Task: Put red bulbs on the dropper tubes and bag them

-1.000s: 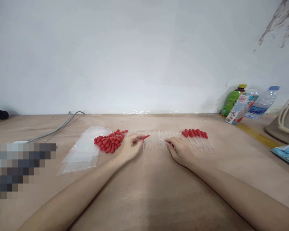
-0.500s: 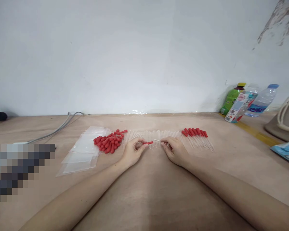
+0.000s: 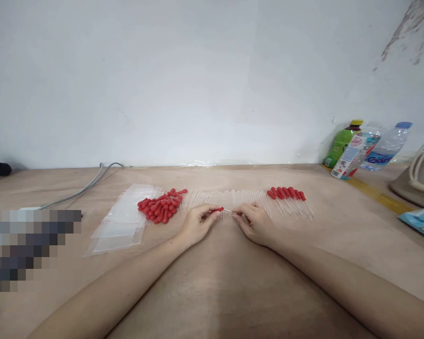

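My left hand [image 3: 197, 222] pinches a red rubber dropper bulb [image 3: 217, 210], its open end facing right. A thin clear glass tube [image 3: 228, 210] is pinched in my right hand [image 3: 253, 222], and its left end meets the mouth of the bulb. How far the tube sits inside cannot be made out. Behind both hands lies a row of loose clear tubes [image 3: 229, 197]. Left of my left hand is a heap of red bulbs [image 3: 160, 207]. To the right of my right hand, several droppers with red bulbs fitted [image 3: 286, 193] lie side by side.
Clear plastic bags [image 3: 122, 219] lie under and left of the bulb heap. A grey cable [image 3: 81, 190] runs along the far left. Bottles [image 3: 342, 146] stand at the back right, near a beige bag [image 3: 419, 174] and a blue packet [image 3: 420, 221]. A white wall [image 3: 212, 84] closes off the back.
The red bulb and the tube were a short gap apart; now their ends meet. My hands have come slightly closer together.
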